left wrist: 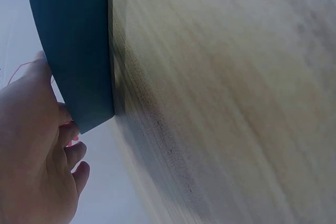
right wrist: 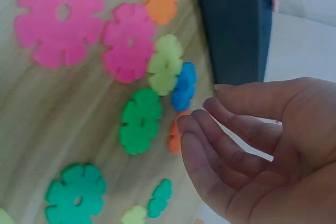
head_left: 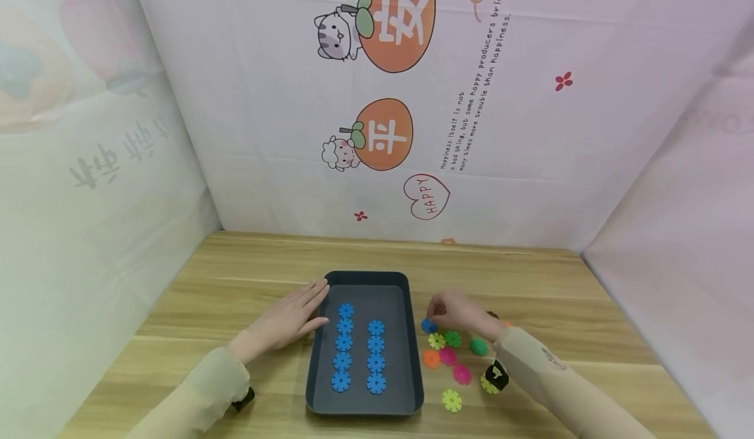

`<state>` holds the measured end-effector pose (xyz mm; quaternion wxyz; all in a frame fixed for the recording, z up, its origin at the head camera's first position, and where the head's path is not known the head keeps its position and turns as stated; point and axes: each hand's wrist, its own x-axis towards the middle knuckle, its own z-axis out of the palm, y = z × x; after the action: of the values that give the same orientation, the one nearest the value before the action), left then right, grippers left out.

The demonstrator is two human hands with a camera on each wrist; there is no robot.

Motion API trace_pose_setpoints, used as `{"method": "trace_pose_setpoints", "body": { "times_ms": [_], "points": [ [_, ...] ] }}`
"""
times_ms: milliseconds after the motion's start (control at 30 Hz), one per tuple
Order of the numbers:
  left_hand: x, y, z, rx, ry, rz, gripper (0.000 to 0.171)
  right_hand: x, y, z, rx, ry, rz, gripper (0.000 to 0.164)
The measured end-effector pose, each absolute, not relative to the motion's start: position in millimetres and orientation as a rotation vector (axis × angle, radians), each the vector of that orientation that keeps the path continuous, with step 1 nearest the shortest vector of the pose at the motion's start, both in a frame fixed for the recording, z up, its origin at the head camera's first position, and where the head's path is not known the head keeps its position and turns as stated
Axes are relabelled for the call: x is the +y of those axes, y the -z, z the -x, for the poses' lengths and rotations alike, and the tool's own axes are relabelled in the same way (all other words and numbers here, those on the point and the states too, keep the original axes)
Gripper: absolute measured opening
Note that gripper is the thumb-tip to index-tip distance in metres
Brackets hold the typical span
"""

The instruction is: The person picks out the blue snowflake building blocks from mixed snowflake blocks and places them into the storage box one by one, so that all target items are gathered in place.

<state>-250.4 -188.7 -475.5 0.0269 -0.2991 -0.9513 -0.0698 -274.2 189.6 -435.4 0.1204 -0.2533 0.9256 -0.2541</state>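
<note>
A dark grey tray (head_left: 394,308) holds two columns of blue notched discs (head_left: 343,342), flat and flower-like. The left column is longer than the right. Fingers extended, my left hand (head_left: 292,315) rests against the tray's left rim; in the left wrist view it lies by the outer wall (left wrist: 79,51). To the tray's right, my right hand (head_left: 462,311) hovers beside a loose blue disc (head_left: 429,325). The right wrist view shows its fingers (right wrist: 226,156) loosely bent, thumb and index tips close together with nothing visible between them, and the blue disc (right wrist: 184,87) just beyond on the table.
Right of the tray lie loose discs: yellow (head_left: 451,400), orange (head_left: 432,359), pink (head_left: 462,374) and green (head_left: 479,346). Some are partly hidden by the right forearm. A printed white cloth (head_left: 283,184) walls the wooden table (head_left: 253,256) at back and sides.
</note>
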Motion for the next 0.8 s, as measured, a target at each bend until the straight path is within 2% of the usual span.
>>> {"method": "trace_pose_setpoints", "body": {
  "times_ms": [267,433,800],
  "points": [
    [-188.2,474.4,250.6,-2.934,0.205,0.93,0.071,189.6,444.8,273.9,2.708,0.746,0.642,0.004],
    [-187.9,474.3,250.2,-2.935,0.192,0.928,0.071,186.9,448.6,273.5,2.725,0.75,0.629,0.013],
    [-188.4,474.7,250.4,-2.927,0.2,0.935,0.07,181.8,448.4,274.4,2.732,0.766,0.536,0.02]
  ]
}}
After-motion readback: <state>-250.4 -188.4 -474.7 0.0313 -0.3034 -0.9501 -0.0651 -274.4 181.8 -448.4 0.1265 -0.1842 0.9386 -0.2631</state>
